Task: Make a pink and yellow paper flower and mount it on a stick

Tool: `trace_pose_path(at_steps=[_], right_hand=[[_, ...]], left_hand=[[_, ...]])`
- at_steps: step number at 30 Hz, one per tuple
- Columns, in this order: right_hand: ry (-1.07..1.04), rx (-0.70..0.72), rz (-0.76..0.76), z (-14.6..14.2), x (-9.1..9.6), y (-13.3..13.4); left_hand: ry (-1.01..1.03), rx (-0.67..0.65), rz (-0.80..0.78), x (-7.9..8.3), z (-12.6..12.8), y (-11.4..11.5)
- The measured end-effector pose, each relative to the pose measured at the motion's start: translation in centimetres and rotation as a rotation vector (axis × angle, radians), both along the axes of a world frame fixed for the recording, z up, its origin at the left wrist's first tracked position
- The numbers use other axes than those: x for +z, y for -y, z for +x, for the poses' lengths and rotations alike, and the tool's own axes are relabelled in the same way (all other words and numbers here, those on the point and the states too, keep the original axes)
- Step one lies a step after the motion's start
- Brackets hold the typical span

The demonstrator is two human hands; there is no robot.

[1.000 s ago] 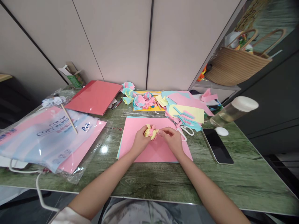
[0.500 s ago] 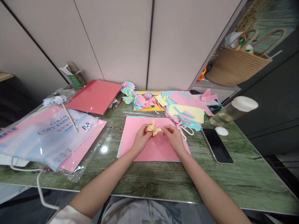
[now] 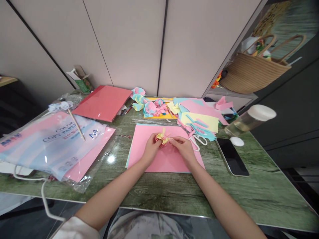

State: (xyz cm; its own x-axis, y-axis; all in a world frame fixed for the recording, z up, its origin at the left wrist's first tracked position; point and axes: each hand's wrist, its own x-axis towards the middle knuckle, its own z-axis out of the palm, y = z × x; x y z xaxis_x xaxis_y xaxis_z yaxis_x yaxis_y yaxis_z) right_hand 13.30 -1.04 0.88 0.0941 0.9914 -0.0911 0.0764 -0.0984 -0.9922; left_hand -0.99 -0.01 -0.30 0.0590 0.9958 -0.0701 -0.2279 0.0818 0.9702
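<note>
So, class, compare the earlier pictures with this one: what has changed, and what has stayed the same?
The yellow-and-pink paper flower has been turned between the hands: its pink middle, facing the camera at first, no longer does, and a yellow tip now points up. The left hand still holds it, with the right hand at its right edge. The pink sheet and phone stayed put.

Grey wall panels (image 3: 129, 49), green table (image 3: 161, 191), dark floor (image 3: 60, 207)
</note>
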Motion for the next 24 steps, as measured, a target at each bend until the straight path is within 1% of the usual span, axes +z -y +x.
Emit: trace_pose_path(at_steps=[3,6,8,10,13,16,20,24], right_hand=[[0.018,-0.003,0.048,0.0,0.04,0.07],[-0.008,-0.008,0.088,-0.12,0.08,0.14],[-0.033,-0.003,0.089,-0.27,0.08,0.19],[-0.043,0.009,0.082,-0.41,0.06,0.24],[0.029,-0.007,0.118,-0.57,0.02,0.3],[0.129,-0.042,0.18,-0.66,0.0,0.39],[0.184,-0.023,0.202,-0.76,0.01,0.6],[0.195,-0.006,0.216,-0.76,0.16,0.76]], left_hand=[[0.087,-0.05,-0.045,0.69,0.17,0.34],[0.182,-0.097,-0.11,1.11,0.37,0.57],[0.197,-0.105,-0.136,1.06,0.47,0.61],[0.17,-0.078,-0.137,0.86,0.52,0.59],[0.124,-0.025,-0.123,0.68,0.54,0.59],[0.183,-0.032,-0.143,0.86,0.59,0.69],[0.211,-0.029,-0.169,1.13,0.59,0.74],[0.264,-0.115,-0.206,0.98,0.35,0.56]])
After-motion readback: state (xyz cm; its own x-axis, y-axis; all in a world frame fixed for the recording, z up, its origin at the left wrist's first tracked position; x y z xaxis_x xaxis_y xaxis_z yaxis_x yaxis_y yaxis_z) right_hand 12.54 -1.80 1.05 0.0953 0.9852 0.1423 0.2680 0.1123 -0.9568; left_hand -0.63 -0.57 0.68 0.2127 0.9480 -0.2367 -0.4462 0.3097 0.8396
